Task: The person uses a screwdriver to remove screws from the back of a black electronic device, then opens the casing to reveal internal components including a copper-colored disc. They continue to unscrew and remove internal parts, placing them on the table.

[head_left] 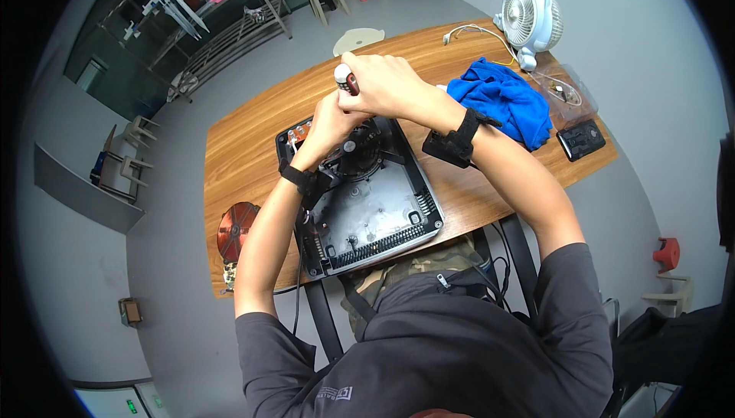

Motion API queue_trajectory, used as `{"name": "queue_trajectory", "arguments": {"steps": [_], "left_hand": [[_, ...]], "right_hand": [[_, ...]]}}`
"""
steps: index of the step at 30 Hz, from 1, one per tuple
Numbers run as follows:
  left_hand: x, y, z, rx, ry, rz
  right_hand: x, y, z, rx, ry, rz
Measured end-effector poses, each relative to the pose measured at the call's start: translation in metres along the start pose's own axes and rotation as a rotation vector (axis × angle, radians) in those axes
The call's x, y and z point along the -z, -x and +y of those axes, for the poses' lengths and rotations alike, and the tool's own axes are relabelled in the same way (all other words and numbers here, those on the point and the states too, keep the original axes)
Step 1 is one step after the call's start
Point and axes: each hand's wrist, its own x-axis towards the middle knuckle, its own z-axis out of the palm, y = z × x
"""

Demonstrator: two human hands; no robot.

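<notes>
Screwdriver [344, 79], red-black handle, upright over the black housing [383, 211].

A black open appliance base [375, 211] lies on the brown wood-grain table [245, 142], beside a blue cloth [505, 100] and a white fan [532, 16].

Clear plastic bag [565, 89] beside the white fan [530, 16].

Red-and-black-handled screwdriver with pale rounded cap [344, 79]: upright, handle top up, shaft hidden behind fingers, over far end of casing. Open black plastic appliance casing, square with vented edges [366, 207]: flat on wooden tabletop, inside facing up, grey inner panel exposed, round black fan near far end, small orange board at far-left corner
</notes>
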Motion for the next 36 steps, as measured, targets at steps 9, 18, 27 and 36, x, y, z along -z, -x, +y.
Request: {"name": "queue_trajectory", "arguments": {"steps": [9,18,27,36], "left_hand": [[-0.005,0.001,0.001,0.037,-0.069,-0.058],[-0.007,-0.001,-0.002,0.060,0.015,-0.044],[-0.010,-0.002,-0.001,0.117,0.068,-0.072],[-0.011,0.002,0.007,-0.020,-0.146,-0.012]], "right_hand": [[0.000,0.003,0.002,-0.018,-0.007,0.000],[-0.002,-0.002,0.004,0.024,0.041,0.074],[-0.004,-0.002,0.008,-0.035,0.036,0.052],[-0.003,0.000,0.009,-0.045,0.029,0.051]]}}
